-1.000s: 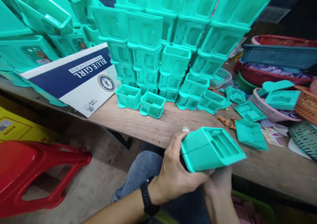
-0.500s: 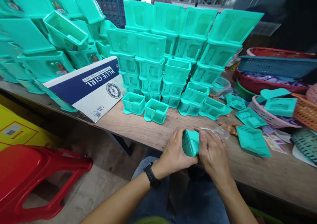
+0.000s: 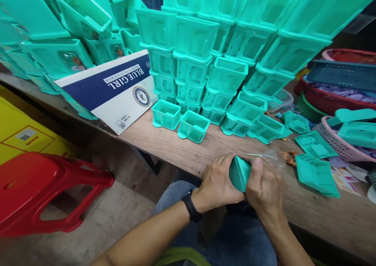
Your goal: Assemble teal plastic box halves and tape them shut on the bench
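A teal plastic box is gripped between both hands over the table's front edge. My left hand, below a black wristband, wraps its left side. My right hand closes round its right side, the thumb lying along the near edge. Palms and fingers hide much of the box. A clear plastic bag lies just behind my right hand. Two small open teal boxes stand upright on the wooden table, ahead of my left hand.
Stacked teal boxes rise behind, with a heap at the left. A BLUE GIRL carton panel leans between them. Loose teal parts and a pink basket lie to the right. A red stool stands lower left.
The view has shifted closer to the table. Between my hands the box has turned, so a slanting seam now faces me; both hands still grip it.
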`<state>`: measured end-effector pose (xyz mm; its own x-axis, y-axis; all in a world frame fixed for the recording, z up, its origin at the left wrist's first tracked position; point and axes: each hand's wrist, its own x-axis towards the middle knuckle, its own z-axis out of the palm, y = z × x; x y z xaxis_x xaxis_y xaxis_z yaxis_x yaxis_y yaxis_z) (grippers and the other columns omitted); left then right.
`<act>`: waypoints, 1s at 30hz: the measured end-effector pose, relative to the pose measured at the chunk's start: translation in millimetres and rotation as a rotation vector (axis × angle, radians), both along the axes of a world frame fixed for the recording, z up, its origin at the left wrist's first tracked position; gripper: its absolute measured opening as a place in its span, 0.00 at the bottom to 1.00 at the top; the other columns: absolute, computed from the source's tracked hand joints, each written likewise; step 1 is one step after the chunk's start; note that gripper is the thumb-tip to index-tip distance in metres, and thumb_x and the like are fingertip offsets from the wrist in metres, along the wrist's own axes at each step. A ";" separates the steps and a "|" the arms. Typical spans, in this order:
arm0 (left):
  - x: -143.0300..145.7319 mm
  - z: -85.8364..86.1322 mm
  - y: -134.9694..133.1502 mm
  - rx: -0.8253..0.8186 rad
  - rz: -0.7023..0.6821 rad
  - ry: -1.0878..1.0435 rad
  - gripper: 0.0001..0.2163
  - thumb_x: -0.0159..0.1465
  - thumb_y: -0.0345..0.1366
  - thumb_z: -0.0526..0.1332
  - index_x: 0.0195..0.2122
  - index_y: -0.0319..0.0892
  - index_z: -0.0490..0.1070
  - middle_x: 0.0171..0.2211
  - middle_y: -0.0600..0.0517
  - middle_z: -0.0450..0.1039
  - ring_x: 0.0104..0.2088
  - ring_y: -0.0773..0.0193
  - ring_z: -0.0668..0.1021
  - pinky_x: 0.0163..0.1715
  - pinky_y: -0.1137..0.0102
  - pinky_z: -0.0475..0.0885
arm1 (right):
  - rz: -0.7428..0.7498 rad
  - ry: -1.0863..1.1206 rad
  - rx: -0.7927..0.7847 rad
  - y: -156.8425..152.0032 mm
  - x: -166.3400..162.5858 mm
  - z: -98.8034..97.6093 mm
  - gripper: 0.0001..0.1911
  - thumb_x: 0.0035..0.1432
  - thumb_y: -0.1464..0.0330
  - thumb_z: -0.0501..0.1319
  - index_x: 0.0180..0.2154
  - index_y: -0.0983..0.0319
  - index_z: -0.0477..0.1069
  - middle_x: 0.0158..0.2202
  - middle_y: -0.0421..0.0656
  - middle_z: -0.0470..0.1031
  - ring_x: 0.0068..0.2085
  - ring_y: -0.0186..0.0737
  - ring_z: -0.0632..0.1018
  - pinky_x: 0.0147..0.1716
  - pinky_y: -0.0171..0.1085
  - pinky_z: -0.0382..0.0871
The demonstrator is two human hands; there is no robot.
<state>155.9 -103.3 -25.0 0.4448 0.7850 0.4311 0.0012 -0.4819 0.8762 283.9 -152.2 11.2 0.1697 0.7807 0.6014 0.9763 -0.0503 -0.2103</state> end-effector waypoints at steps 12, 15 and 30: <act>-19.2 -2.3 -0.5 0.028 -0.123 0.080 0.54 0.49 0.38 0.79 0.73 0.44 0.49 0.71 0.37 0.61 0.71 0.39 0.64 0.73 0.39 0.56 | -0.005 0.430 0.078 -14.0 14.1 8.6 0.28 0.73 0.56 0.45 0.44 0.61 0.81 0.45 0.50 0.84 0.48 0.53 0.81 0.48 0.48 0.69; -24.4 -3.4 1.5 -0.234 -0.162 -0.034 0.54 0.50 0.38 0.80 0.73 0.46 0.49 0.69 0.38 0.64 0.69 0.43 0.69 0.69 0.44 0.66 | -0.165 0.869 0.275 -18.2 21.5 10.0 0.28 0.71 0.51 0.47 0.42 0.61 0.80 0.43 0.49 0.84 0.49 0.55 0.81 0.49 0.49 0.71; -29.2 43.9 -4.7 0.202 -0.033 0.300 0.40 0.53 0.36 0.73 0.68 0.44 0.63 0.55 0.41 0.74 0.53 0.39 0.76 0.55 0.42 0.74 | 0.037 1.055 0.247 -27.4 18.9 -8.0 0.31 0.69 0.43 0.52 0.54 0.57 0.78 0.62 0.49 0.78 0.67 0.56 0.72 0.67 0.59 0.61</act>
<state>126.7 -108.0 18.9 0.5986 0.6805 0.4227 0.2250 -0.6492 0.7265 302.8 -179.6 3.1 0.6723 0.6734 0.3074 0.2970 0.1350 -0.9453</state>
